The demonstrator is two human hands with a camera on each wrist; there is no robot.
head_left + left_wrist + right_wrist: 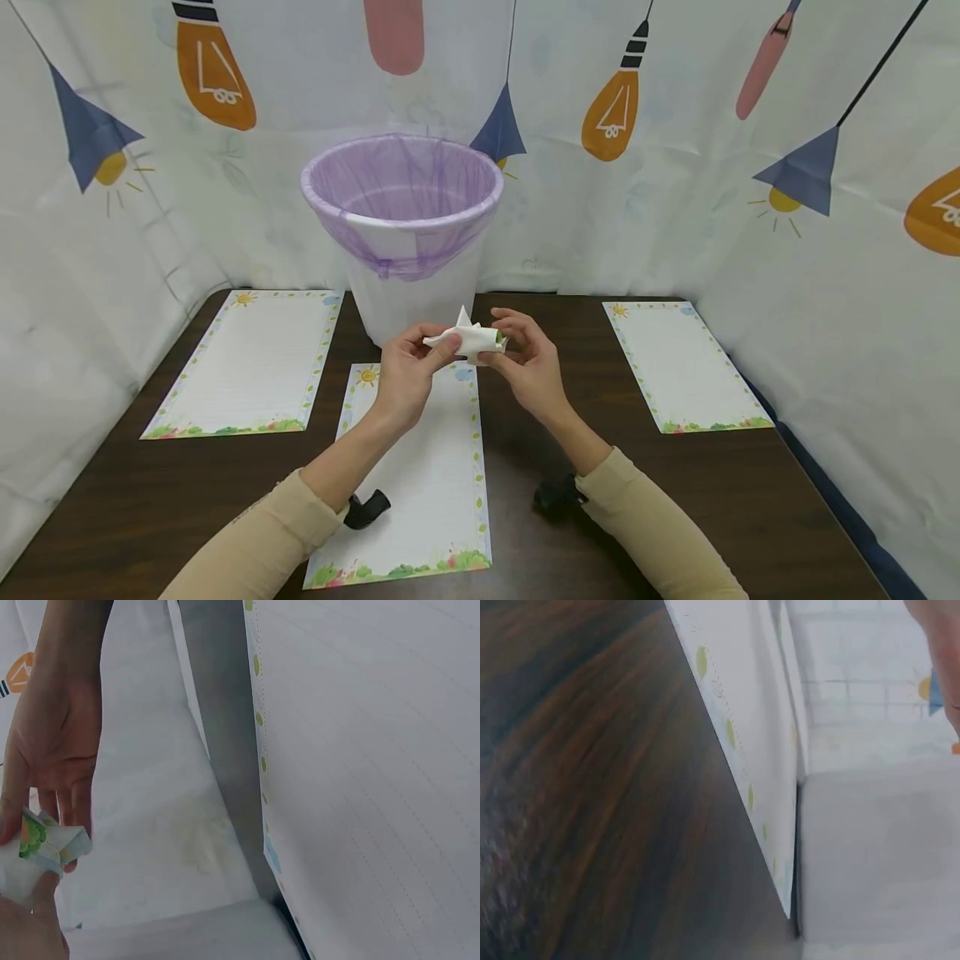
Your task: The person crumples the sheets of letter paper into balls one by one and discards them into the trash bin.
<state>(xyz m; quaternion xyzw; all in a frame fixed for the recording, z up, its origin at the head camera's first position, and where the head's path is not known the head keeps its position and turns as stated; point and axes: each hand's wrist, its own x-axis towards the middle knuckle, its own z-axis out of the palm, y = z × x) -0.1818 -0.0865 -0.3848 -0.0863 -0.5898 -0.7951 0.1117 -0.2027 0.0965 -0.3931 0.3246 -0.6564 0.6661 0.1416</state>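
Note:
A crumpled white sheet of paper (471, 340) with a bit of green print is held between both hands, above the middle sheet and in front of the bin. My left hand (408, 375) pinches its left end, thumb on the near side. Around the right end, the thumb and fingers of my right hand (528, 367) close in, some fingertips lifted. In the left wrist view the crumpled paper (45, 844) shows a green printed corner, with the fingers of the right hand (60, 735) behind it. Only a strip of the right hand (941, 645) enters the right wrist view.
A white bin (412, 292) with a purple liner stands at the back of the dark table (555, 533). Flat bordered sheets lie at the left (243, 367), in the middle (420, 500) and at the right (686, 367). A printed white curtain (675, 208) surrounds the table.

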